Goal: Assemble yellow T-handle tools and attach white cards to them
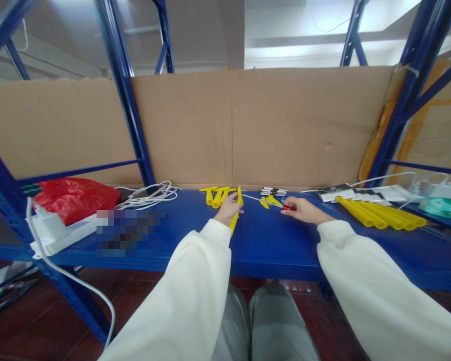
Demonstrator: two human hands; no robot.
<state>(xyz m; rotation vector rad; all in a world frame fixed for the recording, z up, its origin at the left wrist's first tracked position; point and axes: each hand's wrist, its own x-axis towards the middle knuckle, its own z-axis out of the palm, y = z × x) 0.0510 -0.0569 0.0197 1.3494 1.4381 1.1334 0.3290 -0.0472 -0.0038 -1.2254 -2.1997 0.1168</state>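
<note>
My left hand (228, 210) is closed around a yellow tapered tube (235, 223), which stands tilted over the blue shelf. In my right hand (298, 209) is a screwdriver (288, 207) with a red handle, gripped between the fingers. Its long thin metal shaft (261, 199) points left, with the tip near the upper part of the yellow tube; whether they touch I cannot tell. Behind my left hand lie several yellow T-shaped pieces (209, 196). Small flat yellow pieces (265, 202) lie under and beside the shaft, near several black-and-white sticks (273, 191).
More yellow tubes (376, 215) lie in a row at right, beside a black-and-white box (336, 192). At left are a white power strip (70, 235), a red plastic bag (78, 198) and a coiled white cable (155, 194). Cardboard (285, 130) stands behind the blue shelf (270, 240).
</note>
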